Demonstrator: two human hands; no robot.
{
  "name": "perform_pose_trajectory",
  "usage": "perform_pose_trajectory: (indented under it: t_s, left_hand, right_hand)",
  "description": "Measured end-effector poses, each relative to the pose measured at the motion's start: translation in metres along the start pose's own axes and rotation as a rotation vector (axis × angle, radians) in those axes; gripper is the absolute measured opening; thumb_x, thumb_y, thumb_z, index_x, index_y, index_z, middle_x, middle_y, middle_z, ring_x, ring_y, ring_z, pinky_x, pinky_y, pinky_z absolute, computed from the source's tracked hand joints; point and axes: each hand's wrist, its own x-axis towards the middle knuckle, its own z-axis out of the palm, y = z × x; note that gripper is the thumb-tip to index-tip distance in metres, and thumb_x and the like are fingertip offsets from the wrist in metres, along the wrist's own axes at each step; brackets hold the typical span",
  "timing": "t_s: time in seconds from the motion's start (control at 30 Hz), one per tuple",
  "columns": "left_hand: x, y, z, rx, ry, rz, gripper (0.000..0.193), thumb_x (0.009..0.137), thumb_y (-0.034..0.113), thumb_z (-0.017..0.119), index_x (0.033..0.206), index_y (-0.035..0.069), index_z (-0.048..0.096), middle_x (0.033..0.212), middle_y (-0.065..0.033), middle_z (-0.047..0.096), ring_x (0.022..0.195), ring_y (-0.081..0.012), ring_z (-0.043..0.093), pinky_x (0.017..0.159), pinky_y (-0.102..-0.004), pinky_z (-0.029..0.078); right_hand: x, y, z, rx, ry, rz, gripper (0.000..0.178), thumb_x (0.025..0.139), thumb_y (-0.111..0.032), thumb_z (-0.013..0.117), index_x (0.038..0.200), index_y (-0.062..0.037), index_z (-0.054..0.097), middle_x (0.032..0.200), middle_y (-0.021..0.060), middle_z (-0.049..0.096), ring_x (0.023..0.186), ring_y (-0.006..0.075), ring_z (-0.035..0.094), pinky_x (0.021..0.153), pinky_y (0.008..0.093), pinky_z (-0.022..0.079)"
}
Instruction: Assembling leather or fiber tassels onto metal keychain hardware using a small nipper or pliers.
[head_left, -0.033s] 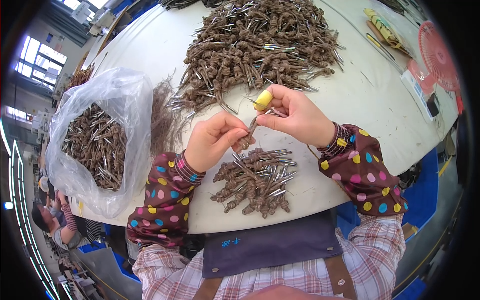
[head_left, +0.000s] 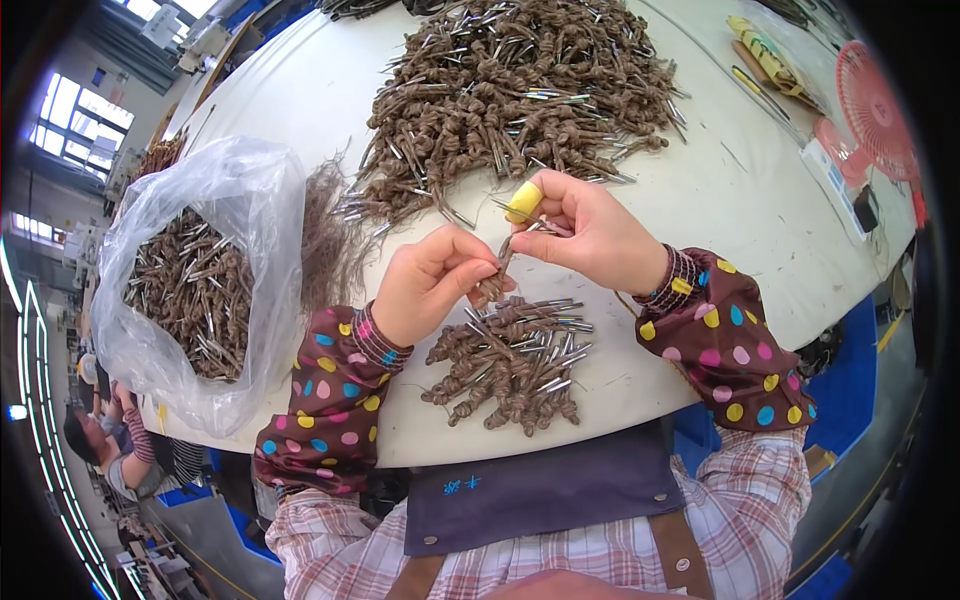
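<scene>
A brown knotted cord (head_left: pixel 491 287) is held over the white table between both hands. My left hand (head_left: pixel 425 282) pinches its knotted part between thumb and fingertips. My right hand (head_left: pixel 600 232), a yellow wrap (head_left: pixel 525 201) on one finger, closes on the cord's upper end. A thin pointed metal piece (head_left: pixel 502 207) sticks out beside the wrap; its kind is unclear. Just below my hands lies a small pile of knotted cords (head_left: pixel 515 375) with silvery metal tips. A much larger heap of the same cords (head_left: pixel 510 110) covers the table beyond my hands.
On the left stands a clear plastic bag (head_left: pixel 275 215) holding many such cords. Loose brown threads (head_left: pixel 332 240) lie between it and the heap. A pink fan (head_left: pixel 875 110) and a white flat device (head_left: pixel 835 185) are at the right. Another person (head_left: pixel 125 455) sits far left.
Both hands keep their hold on the cord. The right fingers and the cord's upper end have shifted very slightly.
</scene>
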Motion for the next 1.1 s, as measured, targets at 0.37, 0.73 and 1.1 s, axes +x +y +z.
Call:
perform_pose_trajectory:
  t_s: [0.37,0.73,1.1]
  left_hand:
    - [0.002,-0.015,0.002,-0.019,0.075,0.113,0.009,0.096,0.009,0.049,0.093,0.002,0.052,0.088,-0.0073,0.065,0.078,-0.0110,0.061,0.072,-0.0244,0.048]
    - [0.001,-0.004,0.008,0.611,0.317,0.313,0.004,0.086,0.004,0.061,0.089,0.003,0.059,0.080,-0.0093,0.060,0.073,-0.0239,0.059,0.066,-0.0307,0.047]
    - [0.003,-0.005,0.008,0.696,0.282,0.418,0.007,0.082,0.002,0.063,0.087,0.003,0.059,0.080,-0.0085,0.060,0.074,-0.0253,0.058,0.065,-0.0323,0.047]
  right_hand:
    - [-0.009,-0.025,0.009,-0.408,0.318,-0.182,0.031,0.084,-0.022,0.066,0.101,-0.0018,0.051,0.083,0.0043,0.056,0.068,0.0128,0.055,0.059,0.0237,0.044]
    - [-0.012,-0.018,0.016,-0.680,0.161,-0.163,0.030,0.085,-0.031,0.065,0.079,-0.0033,0.055,0.074,0.0088,0.055,0.064,0.0241,0.057,0.057,0.0317,0.046]
    - [-0.011,-0.013,0.013,-0.632,0.097,-0.119,0.030,0.086,-0.031,0.064,0.079,-0.0032,0.056,0.072,0.0081,0.056,0.061,0.0221,0.056,0.055,0.0307,0.045]
